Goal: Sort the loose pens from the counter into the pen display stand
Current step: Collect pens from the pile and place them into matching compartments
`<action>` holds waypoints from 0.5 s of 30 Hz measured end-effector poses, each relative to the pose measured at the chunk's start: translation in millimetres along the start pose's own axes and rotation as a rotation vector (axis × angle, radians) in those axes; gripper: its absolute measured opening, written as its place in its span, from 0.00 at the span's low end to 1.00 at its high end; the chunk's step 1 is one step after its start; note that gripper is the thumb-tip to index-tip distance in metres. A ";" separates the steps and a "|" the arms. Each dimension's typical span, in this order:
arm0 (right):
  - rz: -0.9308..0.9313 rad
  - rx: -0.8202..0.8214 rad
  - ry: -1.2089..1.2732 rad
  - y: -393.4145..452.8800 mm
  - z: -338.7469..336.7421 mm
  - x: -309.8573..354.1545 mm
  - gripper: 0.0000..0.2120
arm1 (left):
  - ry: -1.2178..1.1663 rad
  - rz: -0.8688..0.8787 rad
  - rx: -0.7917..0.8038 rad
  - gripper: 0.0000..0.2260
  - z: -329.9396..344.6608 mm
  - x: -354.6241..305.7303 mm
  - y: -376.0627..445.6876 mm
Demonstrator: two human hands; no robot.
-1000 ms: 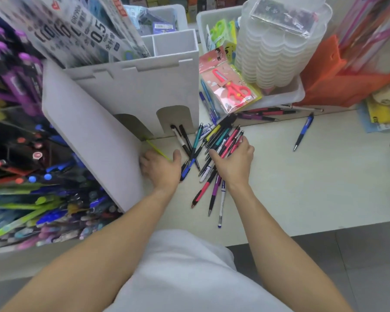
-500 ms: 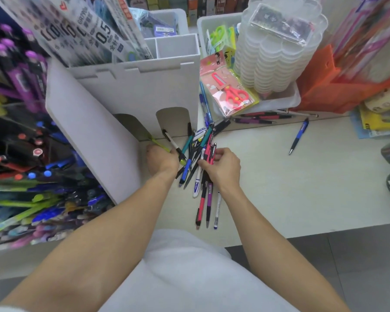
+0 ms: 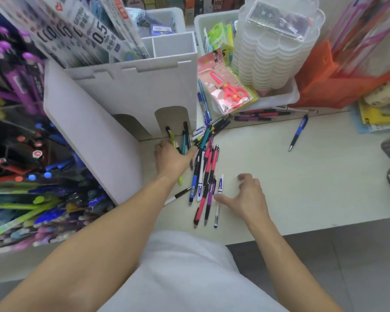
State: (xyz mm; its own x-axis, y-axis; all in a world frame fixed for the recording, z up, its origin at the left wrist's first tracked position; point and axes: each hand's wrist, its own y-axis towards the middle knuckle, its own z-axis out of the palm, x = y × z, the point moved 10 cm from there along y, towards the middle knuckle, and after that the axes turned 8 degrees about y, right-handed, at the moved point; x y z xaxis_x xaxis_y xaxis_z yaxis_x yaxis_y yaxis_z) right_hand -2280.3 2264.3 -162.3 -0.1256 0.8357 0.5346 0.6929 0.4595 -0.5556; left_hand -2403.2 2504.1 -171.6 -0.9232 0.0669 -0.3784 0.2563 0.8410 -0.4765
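Since a second ago, the left hand [image 3: 173, 157] has gathered a few pens into a closed grip and pushed their tips into the stand's [image 3: 131, 95] right arch. Right hand [image 3: 245, 198] has let go, fingers spread, beside the pile [image 3: 206, 174], which lies lengthwise toward the stand.

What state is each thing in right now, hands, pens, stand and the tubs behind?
Left hand: gripping a few pens by the white stand's arched opening.
Right hand: open, fingers spread beside the pile.
Pile of loose pens: lying flat on the counter.
Blue pen: lying alone, apart from the pile.
White pen display stand: upright.
Red scissors pack: sealed, leaning on the white tub.
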 end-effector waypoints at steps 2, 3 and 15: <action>-0.005 0.009 -0.008 -11.9 14.5 -2.3 0.47 | 0.092 0.029 -0.002 0.43 3.0 -9.2 -1.3; -0.027 0.002 0.021 -15.2 23.3 2.9 0.47 | 0.137 0.048 -0.009 0.44 4.8 -13.7 -2.4; -0.070 -0.080 0.253 8.4 49.2 42.8 0.18 | 0.296 0.174 0.243 0.06 22.0 -5.7 -26.9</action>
State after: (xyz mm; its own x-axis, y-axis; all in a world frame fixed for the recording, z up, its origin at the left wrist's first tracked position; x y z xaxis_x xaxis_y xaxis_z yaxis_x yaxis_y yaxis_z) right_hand -2314.8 2318.7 -175.4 -0.0007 0.6963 0.7177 0.7441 0.4799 -0.4648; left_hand -2398.6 2469.3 -174.1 -0.8934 0.3785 -0.2421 0.4433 0.6547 -0.6123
